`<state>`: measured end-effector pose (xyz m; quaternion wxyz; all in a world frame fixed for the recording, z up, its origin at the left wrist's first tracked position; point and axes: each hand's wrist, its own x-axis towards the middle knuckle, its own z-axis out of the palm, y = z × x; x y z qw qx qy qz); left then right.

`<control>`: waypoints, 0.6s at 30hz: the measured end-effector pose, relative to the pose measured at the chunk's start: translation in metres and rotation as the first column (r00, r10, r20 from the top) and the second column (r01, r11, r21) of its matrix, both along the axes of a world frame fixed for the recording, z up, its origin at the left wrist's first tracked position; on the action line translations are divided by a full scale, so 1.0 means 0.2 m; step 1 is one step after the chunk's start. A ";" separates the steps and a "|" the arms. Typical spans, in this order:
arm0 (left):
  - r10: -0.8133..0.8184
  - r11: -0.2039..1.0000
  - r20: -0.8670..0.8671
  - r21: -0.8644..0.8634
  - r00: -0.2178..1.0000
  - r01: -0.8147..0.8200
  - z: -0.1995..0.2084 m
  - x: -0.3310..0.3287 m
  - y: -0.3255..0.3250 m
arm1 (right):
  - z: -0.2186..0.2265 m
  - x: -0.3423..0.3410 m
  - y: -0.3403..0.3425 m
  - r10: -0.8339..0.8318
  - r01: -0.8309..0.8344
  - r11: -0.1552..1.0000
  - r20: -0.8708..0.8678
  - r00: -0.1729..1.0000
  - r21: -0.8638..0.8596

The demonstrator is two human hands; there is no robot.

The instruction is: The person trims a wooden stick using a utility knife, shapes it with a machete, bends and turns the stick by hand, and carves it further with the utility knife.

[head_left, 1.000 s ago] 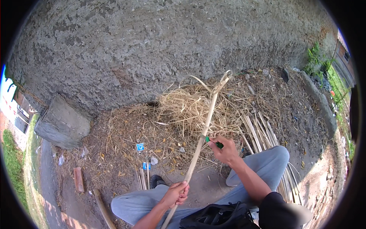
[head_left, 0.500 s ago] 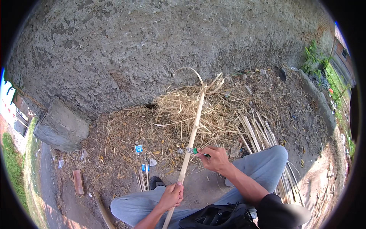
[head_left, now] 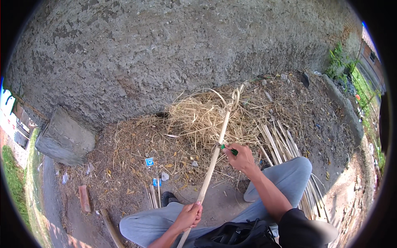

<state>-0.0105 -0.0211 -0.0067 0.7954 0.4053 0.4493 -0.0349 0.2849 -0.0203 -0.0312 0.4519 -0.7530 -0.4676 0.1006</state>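
A long pale wooden strip, like split bamboo (head_left: 210, 172), slants from my lap away toward the wall. Near its lower end my left hand (head_left: 188, 216) is wrapped around it. My right hand (head_left: 241, 157) grips a green-handled knife (head_left: 228, 149), whose short blade meets the strip well above my left hand. Thin curled shavings (head_left: 235, 98) cling to the strip's far end. Beneath that end lies a heap of straw-coloured shavings (head_left: 192, 115).
A rough grey wall (head_left: 165, 49) rises ahead, with a concrete block (head_left: 68, 134) at its left. Split strips (head_left: 278, 142) lie beside my right knee. A brick piece (head_left: 84, 198) and a wooden stick (head_left: 111, 227) lie at left; blue packets (head_left: 149, 161) litter the ground.
My right hand and the knife have slid farther up the strip, away from me. The strip's far end has tipped lower and to the right. My left hand still grips the lower end.
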 end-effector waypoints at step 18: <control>0.010 0.999 0.077 0.041 0.997 -0.014 0.01 -0.04 -0.02 | 0.06 -0.09 -0.12 0.153 -0.186 0.963 0.173 0.973 0.197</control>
